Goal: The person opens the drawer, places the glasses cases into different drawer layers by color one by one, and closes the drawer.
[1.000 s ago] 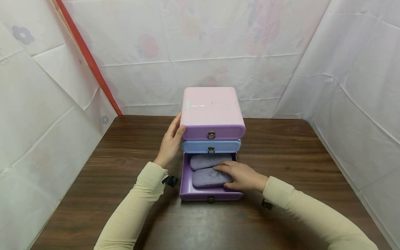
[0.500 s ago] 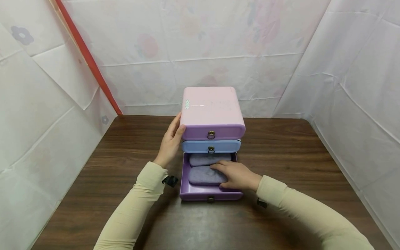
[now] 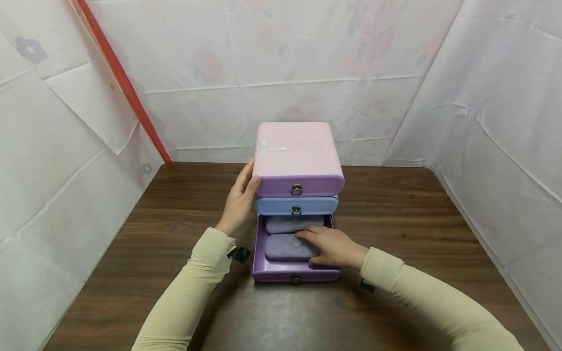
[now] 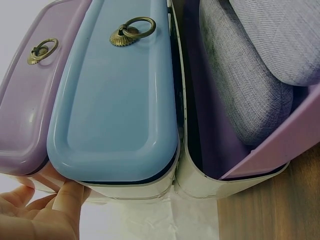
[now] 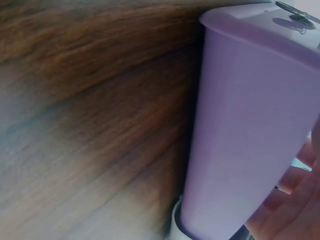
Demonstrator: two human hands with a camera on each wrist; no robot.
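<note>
A small three-drawer cabinet (image 3: 298, 151) with a pink top stands mid-table, its bottom purple drawer (image 3: 268, 269) pulled out. Two grey-purple fabric cases, shaped like eyeglass cases, lie in that drawer: a rear case (image 3: 285, 224) and a front case (image 3: 285, 247). My right hand (image 3: 335, 247) reaches over the drawer's right wall and grips the right end of the front case, thumb on the near side and fingers on the far side. My left hand (image 3: 239, 200) rests against the cabinet's upper left side, thumb at the front corner, fingers extended.
Above the open drawer, the blue middle drawer (image 3: 274, 206) and purple top drawer (image 3: 276, 186) are pushed in, each with a brass ring pull. The dark wooden table (image 3: 395, 204) extends around the cabinet. White patterned sheets (image 3: 197, 97) enclose the back and sides.
The front case has shifted left and slightly back inside the drawer, my right hand moving with it. The rear case has also slid slightly back. My left hand has stayed in place.
</note>
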